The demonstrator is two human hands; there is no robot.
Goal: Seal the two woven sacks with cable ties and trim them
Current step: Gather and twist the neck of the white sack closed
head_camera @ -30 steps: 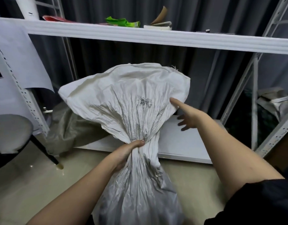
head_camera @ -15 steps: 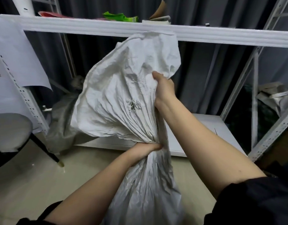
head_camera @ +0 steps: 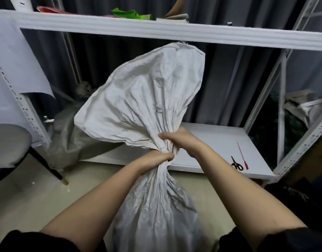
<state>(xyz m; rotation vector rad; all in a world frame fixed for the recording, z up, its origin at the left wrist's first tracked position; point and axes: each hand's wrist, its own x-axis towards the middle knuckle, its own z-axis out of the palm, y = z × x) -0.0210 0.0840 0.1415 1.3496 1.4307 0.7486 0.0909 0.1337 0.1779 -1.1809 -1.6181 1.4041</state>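
Both hands — left (head_camera: 156,158) under right (head_camera: 176,140) — clench the white sack's (head_camera: 147,99) gathered neck.

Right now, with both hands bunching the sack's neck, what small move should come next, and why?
Probably keep the left hand clamped on the sack neck and free the right hand to reach the red cable tie on the lower shelf beside the scissors: the neck looks gathered tight, with no tie on it yet.

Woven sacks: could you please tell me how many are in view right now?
2: the white sack gripped at its neck by both hands, and a grey sack slumped behind it by the rack; others may be hidden.
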